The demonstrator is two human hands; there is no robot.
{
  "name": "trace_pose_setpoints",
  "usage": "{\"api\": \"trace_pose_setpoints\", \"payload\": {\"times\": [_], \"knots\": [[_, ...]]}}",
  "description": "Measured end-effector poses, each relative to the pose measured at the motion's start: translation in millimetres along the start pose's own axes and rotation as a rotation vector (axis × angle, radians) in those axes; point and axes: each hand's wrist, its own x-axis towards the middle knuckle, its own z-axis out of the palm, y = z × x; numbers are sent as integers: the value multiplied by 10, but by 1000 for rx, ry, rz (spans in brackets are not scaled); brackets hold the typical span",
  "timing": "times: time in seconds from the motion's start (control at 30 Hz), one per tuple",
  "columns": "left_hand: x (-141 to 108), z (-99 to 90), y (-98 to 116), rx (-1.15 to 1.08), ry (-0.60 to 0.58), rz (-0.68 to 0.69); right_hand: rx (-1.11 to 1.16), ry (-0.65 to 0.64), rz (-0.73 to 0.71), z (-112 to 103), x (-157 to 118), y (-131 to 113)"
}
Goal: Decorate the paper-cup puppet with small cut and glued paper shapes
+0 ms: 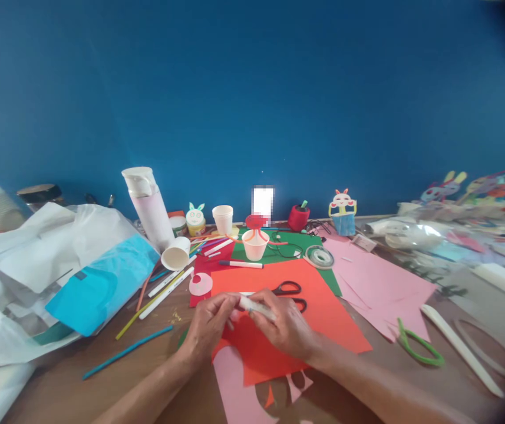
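Over an orange sheet of paper [329,312], my two hands are close together. My right hand [281,324] is closed round a slim white tube [256,307]; whether it is a marker or a glue tube I cannot tell. The fingers of my left hand [211,321] are pinched at the tube's left end, on something too small to make out. Black-handled scissors [288,288] lie on the orange sheet just beyond my right hand. A pink paper circle with a red spot [201,284] lies beyond my left hand. Cut pink paper [230,383] is nearest me.
A paper cup with a red paper figure [254,242] stands behind the orange sheet, near a tape roll [319,257]. Left are white markers [167,292], a blue pipe cleaner [127,351] and a plastic bag [75,241]. Pink sheets [380,282] and a green pipe cleaner [418,347] lie right.
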Motion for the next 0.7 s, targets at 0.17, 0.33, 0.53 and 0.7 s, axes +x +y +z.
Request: {"api": "trace_pose_setpoints", "payload": {"times": [0.17,0.33,0.53,0.7], "knots": [[29,-10,4,-11,5,-24,-88,-6,-84,30,-9,19],[45,-28,-24,-52,-37,-72,-148,2,-121,27,-11,22],[58,-28,-92,-90,-56,-73,-147,-27,-125,0,-4,4],[75,-37,-101,-98,-72,-70,-197,-16,-162,14,-5,31]]}}
